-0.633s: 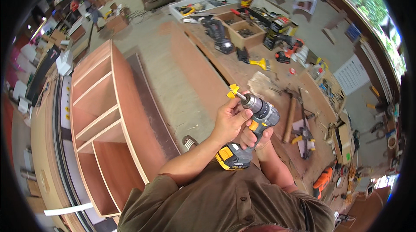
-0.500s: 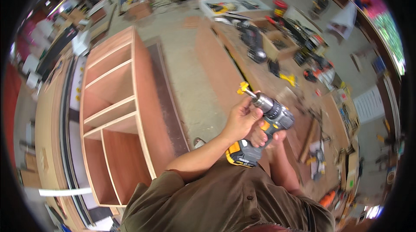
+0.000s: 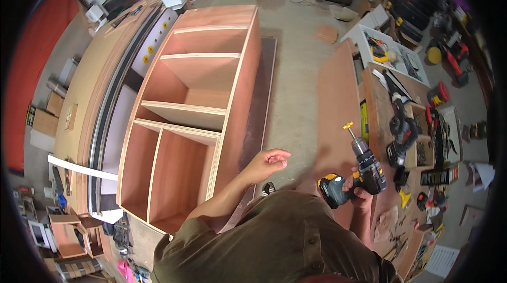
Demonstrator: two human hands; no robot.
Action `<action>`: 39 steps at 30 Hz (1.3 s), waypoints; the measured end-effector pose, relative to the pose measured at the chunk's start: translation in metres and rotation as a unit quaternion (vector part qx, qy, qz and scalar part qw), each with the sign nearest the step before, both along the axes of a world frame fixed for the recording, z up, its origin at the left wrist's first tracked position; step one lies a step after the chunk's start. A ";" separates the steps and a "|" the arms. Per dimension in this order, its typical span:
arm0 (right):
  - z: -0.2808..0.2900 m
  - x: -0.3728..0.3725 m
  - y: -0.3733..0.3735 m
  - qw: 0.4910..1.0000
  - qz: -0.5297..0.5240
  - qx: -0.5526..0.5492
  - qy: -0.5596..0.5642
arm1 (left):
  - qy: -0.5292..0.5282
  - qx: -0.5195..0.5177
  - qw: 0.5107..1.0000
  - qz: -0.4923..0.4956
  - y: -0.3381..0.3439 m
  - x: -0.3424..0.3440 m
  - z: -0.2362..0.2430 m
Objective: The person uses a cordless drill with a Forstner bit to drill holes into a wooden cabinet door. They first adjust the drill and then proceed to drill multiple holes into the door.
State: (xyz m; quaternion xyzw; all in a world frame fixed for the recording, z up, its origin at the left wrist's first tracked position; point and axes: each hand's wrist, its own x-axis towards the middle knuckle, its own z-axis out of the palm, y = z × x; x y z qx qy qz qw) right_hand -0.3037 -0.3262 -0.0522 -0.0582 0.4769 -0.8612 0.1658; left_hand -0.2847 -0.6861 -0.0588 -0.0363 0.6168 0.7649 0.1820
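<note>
My right hand grips a black and yellow cordless drill by its handle. The drill tilts away from me, with the battery toward my body. From its silver chuck sticks a bit with a yellow cutting head. My left hand is off the drill, held in the air with its fingers stretched out and nothing in it. Nearest to that hand is an open-fronted wooden cabinet, lying to my left with several compartments facing up.
A reddish wood panel stands along the workbench on my right. On the bench are a black power tool, a wooden box and a yellow clamp-like piece. A dark board lies beside the cabinet.
My left hand has let go of the drill's chuck end and moved left. My right hand has carried the drill to the right. The view has swung toward the cabinet.
</note>
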 end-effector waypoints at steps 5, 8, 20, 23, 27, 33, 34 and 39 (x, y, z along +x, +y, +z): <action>-0.005 -0.115 -0.015 1.000 0.001 -0.015 -0.009 | 0.291 0.141 0.946 0.001 -0.010 -0.093 0.105; -0.008 -0.195 -0.022 0.999 0.017 -0.030 0.019 | 0.434 0.202 0.874 -0.084 -0.016 -0.174 0.160; 0.076 -0.494 -0.021 0.997 -0.022 -0.015 0.074 | 0.621 0.192 0.748 -0.134 0.020 -0.479 0.268; 0.077 -0.561 -0.030 0.997 -0.027 -0.036 0.070 | 0.630 0.192 0.743 -0.121 0.013 -0.548 0.264; 0.075 -0.647 -0.049 0.997 -0.047 -0.010 0.059 | 0.662 0.177 0.708 -0.173 -0.026 -0.658 0.252; 0.065 -0.801 -0.100 0.991 -0.080 0.065 0.080 | 0.647 0.202 0.722 -0.136 -0.097 -0.814 0.231; 0.065 -0.825 -0.108 0.989 -0.096 0.080 0.083 | 0.638 0.210 0.726 -0.144 -0.108 -0.840 0.231; 0.076 -0.947 -0.160 0.985 -0.114 0.114 0.064 | 0.611 0.231 0.743 -0.148 -0.178 -0.970 0.236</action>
